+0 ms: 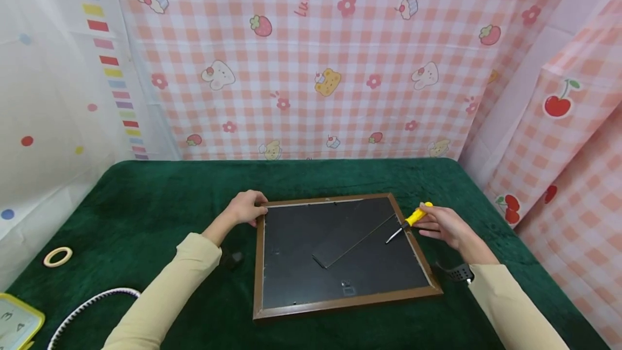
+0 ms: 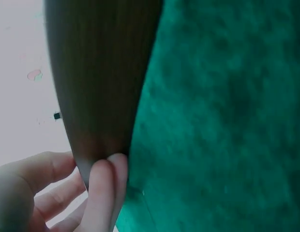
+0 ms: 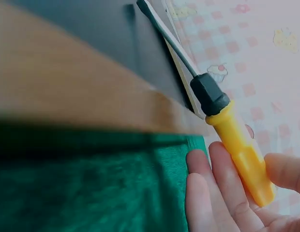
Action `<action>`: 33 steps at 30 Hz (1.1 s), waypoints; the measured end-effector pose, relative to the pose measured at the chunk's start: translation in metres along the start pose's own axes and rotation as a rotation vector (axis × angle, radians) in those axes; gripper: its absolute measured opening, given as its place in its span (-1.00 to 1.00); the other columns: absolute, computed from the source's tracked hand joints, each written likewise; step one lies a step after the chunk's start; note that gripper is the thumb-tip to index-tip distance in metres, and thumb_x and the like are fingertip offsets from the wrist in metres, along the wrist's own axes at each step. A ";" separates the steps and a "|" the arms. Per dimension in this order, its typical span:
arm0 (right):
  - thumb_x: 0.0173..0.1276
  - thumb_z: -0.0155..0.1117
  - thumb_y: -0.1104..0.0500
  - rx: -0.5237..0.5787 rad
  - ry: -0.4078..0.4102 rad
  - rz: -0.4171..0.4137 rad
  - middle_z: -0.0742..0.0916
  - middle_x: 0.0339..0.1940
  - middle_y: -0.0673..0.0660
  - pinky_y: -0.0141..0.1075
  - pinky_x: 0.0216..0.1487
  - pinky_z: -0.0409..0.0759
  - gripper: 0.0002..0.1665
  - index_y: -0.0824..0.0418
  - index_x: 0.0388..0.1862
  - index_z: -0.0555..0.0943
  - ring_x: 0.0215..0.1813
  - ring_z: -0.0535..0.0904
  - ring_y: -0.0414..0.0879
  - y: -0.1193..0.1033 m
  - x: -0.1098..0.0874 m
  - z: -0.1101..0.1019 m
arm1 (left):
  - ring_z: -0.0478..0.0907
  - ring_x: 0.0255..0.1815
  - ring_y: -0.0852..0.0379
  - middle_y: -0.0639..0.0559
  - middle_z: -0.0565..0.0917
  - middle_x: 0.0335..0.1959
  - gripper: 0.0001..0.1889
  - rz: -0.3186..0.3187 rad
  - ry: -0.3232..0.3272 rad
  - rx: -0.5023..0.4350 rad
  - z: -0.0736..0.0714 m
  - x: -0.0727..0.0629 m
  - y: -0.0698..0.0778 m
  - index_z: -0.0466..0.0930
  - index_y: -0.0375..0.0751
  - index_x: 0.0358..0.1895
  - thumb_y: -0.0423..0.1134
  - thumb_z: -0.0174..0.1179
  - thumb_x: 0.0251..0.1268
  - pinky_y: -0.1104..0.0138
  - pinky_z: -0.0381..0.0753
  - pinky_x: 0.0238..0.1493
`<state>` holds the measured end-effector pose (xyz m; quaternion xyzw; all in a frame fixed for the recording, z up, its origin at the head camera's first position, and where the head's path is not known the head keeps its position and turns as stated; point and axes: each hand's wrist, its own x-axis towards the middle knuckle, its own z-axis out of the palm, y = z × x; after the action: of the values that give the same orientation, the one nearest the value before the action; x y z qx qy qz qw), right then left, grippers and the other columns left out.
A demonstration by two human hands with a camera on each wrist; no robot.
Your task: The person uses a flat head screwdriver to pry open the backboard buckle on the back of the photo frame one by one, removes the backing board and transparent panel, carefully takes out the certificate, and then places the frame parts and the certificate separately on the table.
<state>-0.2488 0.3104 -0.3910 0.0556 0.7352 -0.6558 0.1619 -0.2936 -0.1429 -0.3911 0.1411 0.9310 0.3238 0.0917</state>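
Note:
A brown picture frame (image 1: 347,303) lies face down on the green cloth, its black backing board (image 1: 301,247) facing up. My left hand (image 1: 247,208) grips the frame's upper left corner; in the left wrist view its fingers (image 2: 102,186) press against the outer edge. Beyond the right edge, my right hand (image 1: 447,226) holds a screwdriver (image 1: 419,214) by its yellow handle, pinched between thumb and fingers. The shaft points down and left over the backing, and whether its tip touches the board I cannot tell. A folded-out strip or cord (image 1: 359,242) crosses the board diagonally.
A green cloth (image 1: 184,188) covers the table. To the left lie a pale wooden ring (image 1: 58,256), a striped hoop (image 1: 87,302) partly behind my left sleeve, and a yellow-edged board with digits (image 1: 19,320). Patterned curtains (image 1: 311,69) hang behind and along both sides.

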 end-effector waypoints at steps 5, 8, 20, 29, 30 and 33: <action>0.34 -0.02 -0.06 -0.013 -0.015 -0.003 0.60 -0.34 0.07 -0.22 -0.15 0.51 -0.52 0.36 -0.06 0.39 -0.21 0.57 -0.12 0.007 -0.017 0.000 | 0.54 -0.66 0.14 -0.30 0.50 -0.13 -0.71 -0.024 0.052 0.046 -0.010 -0.003 -0.012 0.44 -0.48 -0.04 -0.36 0.05 0.21 0.33 0.53 -0.52; 0.36 -0.05 -0.04 -0.019 -0.038 -0.011 0.61 -0.33 0.07 -0.23 -0.17 0.51 -0.53 0.36 -0.07 0.40 -0.21 0.57 -0.11 0.011 -0.027 0.001 | 0.55 -0.66 0.15 -0.32 0.50 -0.13 -0.70 -0.055 0.083 0.064 -0.017 -0.006 -0.021 0.44 -0.49 -0.04 -0.35 0.04 0.22 0.29 0.53 -0.48; 0.38 -0.09 -0.05 -0.027 -0.091 0.001 0.58 -0.35 0.14 -0.27 -0.23 0.54 -0.47 0.43 -0.01 0.29 -0.27 0.61 -0.06 0.019 -0.046 0.019 | 0.56 -0.60 0.13 -0.37 0.45 -0.10 -0.67 -0.102 0.071 -0.009 -0.025 -0.014 -0.036 0.38 -0.52 0.01 -0.35 0.01 0.25 0.33 0.54 -0.53; 0.39 -0.13 -0.07 -0.054 -0.087 0.041 0.55 -0.30 0.18 -0.29 -0.27 0.54 -0.32 0.52 0.14 0.11 -0.26 0.61 -0.02 0.020 -0.049 0.025 | 0.57 -0.55 0.08 -0.35 0.45 -0.16 -0.68 -0.084 0.051 -0.045 -0.027 -0.019 -0.034 0.36 -0.53 0.01 -0.36 0.00 0.26 0.31 0.55 -0.52; 0.39 -0.14 -0.07 -0.046 -0.087 0.037 0.54 -0.28 0.19 -0.29 -0.27 0.54 -0.31 0.51 0.15 0.10 -0.26 0.61 -0.02 0.020 -0.049 0.025 | 0.56 -0.56 0.09 -0.32 0.46 -0.18 -0.69 -0.083 0.049 -0.046 -0.027 -0.020 -0.034 0.37 -0.52 -0.01 -0.36 0.01 0.26 0.31 0.55 -0.52; 0.40 -0.16 -0.06 -0.027 -0.074 0.008 0.50 -0.24 0.20 -0.28 -0.26 0.54 -0.31 0.52 0.17 0.06 -0.27 0.61 -0.02 0.018 -0.048 0.027 | 0.54 -0.59 0.11 -0.21 0.50 -0.31 -0.72 -0.062 0.026 -0.019 -0.029 -0.026 -0.035 0.40 -0.48 -0.07 -0.33 0.06 0.23 0.32 0.54 -0.55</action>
<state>-0.1941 0.2930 -0.3960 0.0321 0.7372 -0.6469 0.1924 -0.2836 -0.1938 -0.3886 0.1070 0.9329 0.3315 0.0912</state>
